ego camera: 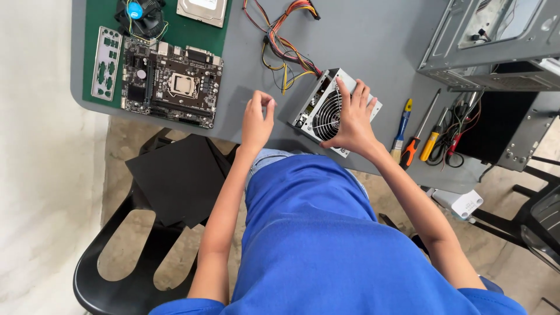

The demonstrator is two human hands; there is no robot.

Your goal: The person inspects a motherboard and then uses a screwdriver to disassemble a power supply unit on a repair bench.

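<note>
the right hand [353,119] is lying spread, fingers open, flat over the fan grille of the silver power supply [326,111], seemingly steadying it near the front edge of the grey table [373,46]. the left hand [258,119] is hovering just beside it, fingertips pinched together, perhaps on something too small to see. the supply's coloured cable bundle [280,41] is trailing away behind. a motherboard [172,84] is sitting on a green mat [99,11]; screwdrivers [423,131] are lying to the right.

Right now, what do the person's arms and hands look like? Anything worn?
Both arms are bare from the elbow down. Left hand and right hand have no gloves, and no watch or rings are visible. A blue short-sleeved shirt covers the torso and upper arms.
</note>
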